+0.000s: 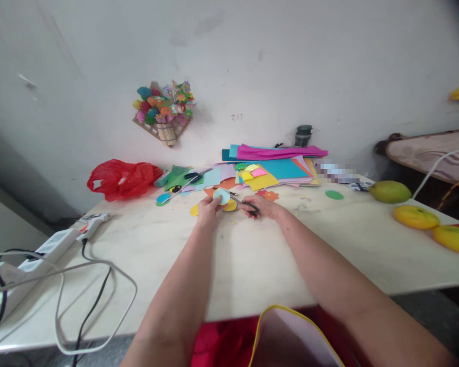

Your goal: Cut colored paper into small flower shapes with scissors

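Note:
Between the thumb and fingers of my left hand point(208, 209) is a light blue paper circle point(222, 195). My right hand point(263, 207) grips a pair of scissors by the dark handles point(251, 207), their blades pointing left toward the circle's edge. Whether the blades touch the paper I cannot tell. Yellow paper pieces point(230, 205) lie beneath and beside the circle. Just behind my right hand rests an orange paper flower point(268, 195). A second pair of scissors point(194, 176) lies farther back on the left, near blue and green paper rounds point(162, 198).
Coloured paper sheets point(285, 172) are stacked by the wall, with a red plastic bag point(123, 179) to their left. A power strip point(48, 251) and loose cables occupy the left side. Mangoes point(416, 217) sit at the right. A paper flower bouquet point(164, 109) hangs on the wall.

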The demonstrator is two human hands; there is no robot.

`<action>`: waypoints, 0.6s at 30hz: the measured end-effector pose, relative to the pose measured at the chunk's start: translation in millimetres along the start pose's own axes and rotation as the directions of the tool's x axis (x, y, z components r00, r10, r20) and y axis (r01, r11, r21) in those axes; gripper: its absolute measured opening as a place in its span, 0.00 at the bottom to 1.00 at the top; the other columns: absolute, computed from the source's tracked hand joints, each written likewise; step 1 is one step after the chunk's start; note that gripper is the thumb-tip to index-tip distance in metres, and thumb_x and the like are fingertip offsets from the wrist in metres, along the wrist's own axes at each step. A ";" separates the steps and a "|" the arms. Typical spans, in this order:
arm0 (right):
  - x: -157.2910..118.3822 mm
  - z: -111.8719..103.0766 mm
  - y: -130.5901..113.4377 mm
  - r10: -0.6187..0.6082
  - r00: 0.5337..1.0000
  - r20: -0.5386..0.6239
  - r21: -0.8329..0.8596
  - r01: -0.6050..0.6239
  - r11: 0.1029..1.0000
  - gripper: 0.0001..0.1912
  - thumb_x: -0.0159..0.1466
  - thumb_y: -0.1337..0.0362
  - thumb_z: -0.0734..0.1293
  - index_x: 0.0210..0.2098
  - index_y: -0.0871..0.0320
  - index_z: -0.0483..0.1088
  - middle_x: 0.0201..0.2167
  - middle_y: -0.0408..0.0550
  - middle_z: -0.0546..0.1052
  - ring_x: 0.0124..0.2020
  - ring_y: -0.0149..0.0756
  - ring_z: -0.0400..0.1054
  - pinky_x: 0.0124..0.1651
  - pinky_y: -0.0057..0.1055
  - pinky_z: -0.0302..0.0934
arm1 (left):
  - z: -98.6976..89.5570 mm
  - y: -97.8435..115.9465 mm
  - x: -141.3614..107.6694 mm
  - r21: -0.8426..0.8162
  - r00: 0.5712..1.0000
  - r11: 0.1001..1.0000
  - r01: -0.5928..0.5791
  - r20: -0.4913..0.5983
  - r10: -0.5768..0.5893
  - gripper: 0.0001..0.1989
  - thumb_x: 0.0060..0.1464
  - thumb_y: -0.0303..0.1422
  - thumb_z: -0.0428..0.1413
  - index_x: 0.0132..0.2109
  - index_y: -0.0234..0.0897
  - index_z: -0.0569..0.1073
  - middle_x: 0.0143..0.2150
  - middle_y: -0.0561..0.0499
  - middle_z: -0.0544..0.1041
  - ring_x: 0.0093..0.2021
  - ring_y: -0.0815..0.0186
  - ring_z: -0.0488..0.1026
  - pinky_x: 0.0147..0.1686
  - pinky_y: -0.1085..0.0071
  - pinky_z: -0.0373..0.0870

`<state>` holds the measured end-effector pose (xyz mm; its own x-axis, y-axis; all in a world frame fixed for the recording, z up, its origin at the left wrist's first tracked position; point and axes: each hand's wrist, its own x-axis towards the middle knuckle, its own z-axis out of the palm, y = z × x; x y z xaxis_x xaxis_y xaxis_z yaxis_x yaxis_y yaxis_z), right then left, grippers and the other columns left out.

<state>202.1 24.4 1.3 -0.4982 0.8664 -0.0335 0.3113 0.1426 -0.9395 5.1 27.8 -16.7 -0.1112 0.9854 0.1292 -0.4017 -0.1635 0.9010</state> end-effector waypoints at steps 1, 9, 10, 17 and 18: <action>-0.4 0.5 -0.8 0.002 1.000 -0.005 0.000 -0.002 1.000 0.15 0.58 0.54 0.68 0.26 0.60 0.64 0.16 0.40 0.70 0.12 0.22 0.61 0.12 0.19 0.44 | 1.1 0.5 -0.7 -0.003 1.000 1.000 -0.001 0.003 0.001 0.20 0.27 0.37 0.70 0.28 0.29 0.74 0.28 0.47 0.76 0.34 0.61 0.75 0.42 0.60 0.74; -0.3 1.6 0.7 -0.022 1.000 0.004 0.066 0.022 0.998 0.15 0.57 0.53 0.67 0.27 0.60 0.66 0.16 0.40 0.71 0.12 0.23 0.61 0.12 0.20 0.43 | 4.2 1.4 -2.5 -0.010 1.000 1.000 0.003 0.018 -0.002 0.21 0.27 0.38 0.70 0.27 0.29 0.73 0.27 0.48 0.76 0.34 0.61 0.76 0.43 0.60 0.72; 0.1 1.3 1.7 -0.030 1.000 0.009 0.077 0.029 0.997 0.15 0.57 0.53 0.67 0.27 0.60 0.66 0.16 0.40 0.71 0.12 0.23 0.61 0.12 0.20 0.43 | 4.1 1.2 -2.3 -0.016 1.000 1.000 0.006 0.021 -0.005 0.21 0.27 0.38 0.70 0.28 0.30 0.73 0.28 0.48 0.76 0.34 0.61 0.75 0.43 0.60 0.73; 0.6 -0.5 4.4 -0.052 0.999 0.011 0.109 0.051 0.993 0.17 0.58 0.52 0.65 0.30 0.62 0.69 0.17 0.42 0.72 0.14 0.24 0.62 0.13 0.21 0.47 | 3.8 0.1 -1.0 -0.016 1.000 1.000 0.016 0.013 -0.016 0.20 0.28 0.36 0.70 0.29 0.30 0.74 0.28 0.47 0.76 0.36 0.58 0.76 0.43 0.59 0.72; 0.3 -0.5 3.9 -0.051 0.999 0.017 0.110 0.049 0.993 0.17 0.58 0.52 0.66 0.30 0.62 0.69 0.17 0.42 0.72 0.14 0.24 0.62 0.13 0.21 0.46 | 3.8 0.1 -1.1 -0.015 1.000 1.000 0.015 0.017 -0.015 0.20 0.28 0.36 0.70 0.29 0.30 0.74 0.28 0.47 0.76 0.36 0.58 0.76 0.43 0.59 0.72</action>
<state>203.5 25.4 -2.2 -0.5267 0.8500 0.0089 0.1957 0.1315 -0.9718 8.7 26.9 -15.1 -0.0897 0.9884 0.1227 -0.4172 -0.1491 0.8965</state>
